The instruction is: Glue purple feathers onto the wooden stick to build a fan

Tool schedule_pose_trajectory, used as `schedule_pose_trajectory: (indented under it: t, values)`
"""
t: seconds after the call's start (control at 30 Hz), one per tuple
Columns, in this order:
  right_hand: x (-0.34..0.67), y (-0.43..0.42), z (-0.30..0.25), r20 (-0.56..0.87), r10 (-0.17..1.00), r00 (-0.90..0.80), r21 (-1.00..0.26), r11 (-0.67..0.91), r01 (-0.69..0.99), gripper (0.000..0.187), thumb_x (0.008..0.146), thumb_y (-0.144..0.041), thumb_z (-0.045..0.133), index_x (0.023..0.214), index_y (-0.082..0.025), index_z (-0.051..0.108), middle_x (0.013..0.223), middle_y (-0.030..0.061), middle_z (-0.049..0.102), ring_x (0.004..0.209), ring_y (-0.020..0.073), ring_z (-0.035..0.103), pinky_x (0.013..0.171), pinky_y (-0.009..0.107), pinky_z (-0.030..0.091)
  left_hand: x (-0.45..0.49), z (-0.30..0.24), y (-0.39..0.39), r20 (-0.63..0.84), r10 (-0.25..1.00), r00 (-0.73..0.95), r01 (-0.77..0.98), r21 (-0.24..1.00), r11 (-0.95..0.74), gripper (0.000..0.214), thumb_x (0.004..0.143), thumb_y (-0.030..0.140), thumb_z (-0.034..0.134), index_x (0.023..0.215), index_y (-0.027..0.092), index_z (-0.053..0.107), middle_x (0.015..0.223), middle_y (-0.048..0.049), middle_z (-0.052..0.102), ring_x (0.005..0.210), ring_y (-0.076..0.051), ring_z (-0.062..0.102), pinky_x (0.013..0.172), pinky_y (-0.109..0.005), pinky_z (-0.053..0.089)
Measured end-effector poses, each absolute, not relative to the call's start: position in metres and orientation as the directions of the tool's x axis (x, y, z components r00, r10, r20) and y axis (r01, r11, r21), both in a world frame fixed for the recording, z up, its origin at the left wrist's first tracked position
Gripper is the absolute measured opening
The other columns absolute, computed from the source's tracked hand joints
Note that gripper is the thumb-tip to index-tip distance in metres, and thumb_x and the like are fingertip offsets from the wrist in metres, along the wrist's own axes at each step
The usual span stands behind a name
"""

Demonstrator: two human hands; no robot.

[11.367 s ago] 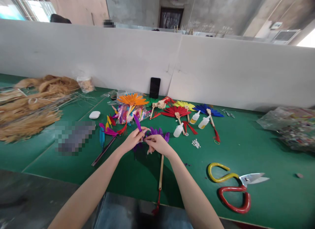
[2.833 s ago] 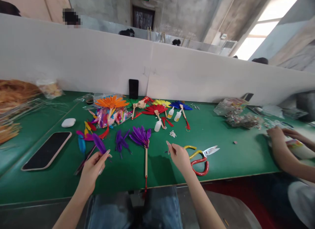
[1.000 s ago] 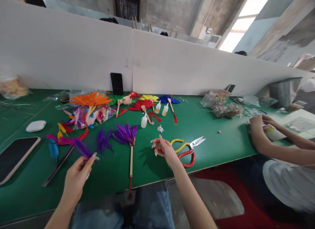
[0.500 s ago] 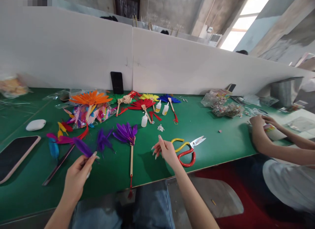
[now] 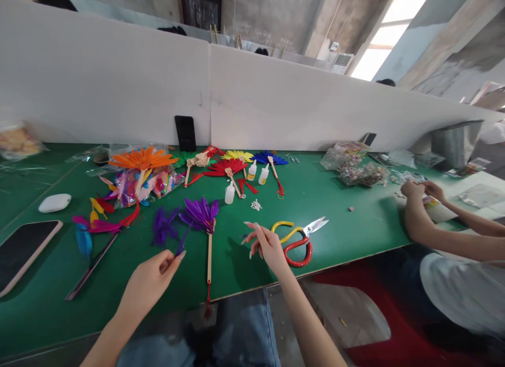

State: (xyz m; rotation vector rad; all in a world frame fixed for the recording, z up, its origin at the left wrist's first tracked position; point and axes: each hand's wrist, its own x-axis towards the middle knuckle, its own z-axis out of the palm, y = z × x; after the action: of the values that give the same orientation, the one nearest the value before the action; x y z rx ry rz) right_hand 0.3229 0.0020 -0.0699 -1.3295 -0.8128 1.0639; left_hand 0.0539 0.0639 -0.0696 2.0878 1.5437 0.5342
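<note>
The left hand (image 5: 152, 277) was pinched on the quill of a single purple feather (image 5: 182, 241), held low over the green bench (image 5: 355, 225) with its tip pointing toward the purple feather fan (image 5: 200, 215). That fan lay flat just ahead of the hand, its wooden stick (image 5: 209, 256) running back toward the bench edge and ending in a red tassel (image 5: 206, 306). The right hand (image 5: 267, 244) hovered open, fingers spread, gripping nothing, just beside the yellow-and-red scissors (image 5: 294, 240).

Judging by the layout, the purple fan looked only partly built: its head was narrower than those of the finished orange fan (image 5: 142, 159), red fan (image 5: 224, 168) and blue fan (image 5: 266, 158) lying farther back. A loose bunch of purple feathers (image 5: 162, 227) lay beside it, not yet attached. Small glue bottles (image 5: 229, 192) stood near the finished fans, well apart from both hands.
</note>
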Motion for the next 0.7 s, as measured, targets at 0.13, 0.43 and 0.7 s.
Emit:
schedule_pose_trajectory:
  t: [0.13, 0.43, 0.7]
  values:
    - [0.317, -0.004, -0.067, -0.175, 0.939, 0.297, -0.940, -0.069, -0.335, 0.054, 0.079, -0.061, 0.045, 0.094, -0.014, 0.067, 0.061, 0.0023, 0.063, 0.038, 0.0063, 0.050, 0.031, 0.017, 0.021, 0.060, -0.063, 0.060, 0.123, 0.967, 0.222, 0.877, 0.409, -0.253, 0.037, 0.071, 0.055, 0.051, 0.058, 0.021, 0.043, 0.052, 0.0024, 0.045, 0.039, -0.011, 0.037, 0.041, -0.021, 0.018]
    - [0.309, -0.005, -0.064, -0.262, 0.953, 0.152, -0.867, -0.164, -0.470, 0.060, 0.078, -0.067, 0.040, 0.051, -0.016, 0.056, 0.041, 0.0005, 0.052, 0.032, 0.0062, 0.041, 0.033, 0.020, 0.021, 0.132, -0.016, 0.066, 0.372, 0.732, 0.571, 0.436, 0.618, -0.654, 0.029, 0.083, 0.042, 0.049, 0.100, 0.022, 0.060, 0.086, -0.0040, 0.055, 0.081, -0.017, 0.052, 0.077, -0.027, 0.041]
    - [0.300, -0.001, -0.071, -0.136, 0.956, 0.260, -0.894, -0.005, -0.447, 0.059, 0.073, -0.069, 0.047, 0.038, -0.021, 0.044, 0.030, -0.0048, 0.033, 0.029, 0.0058, 0.025, 0.034, 0.023, 0.016, 0.193, -0.037, 0.065, 0.300, 0.651, 0.697, 0.181, 0.805, -0.565, 0.029, 0.088, 0.036, 0.043, 0.106, 0.027, 0.065, 0.109, -0.0054, 0.057, 0.108, -0.021, 0.046, 0.096, -0.037, 0.033]
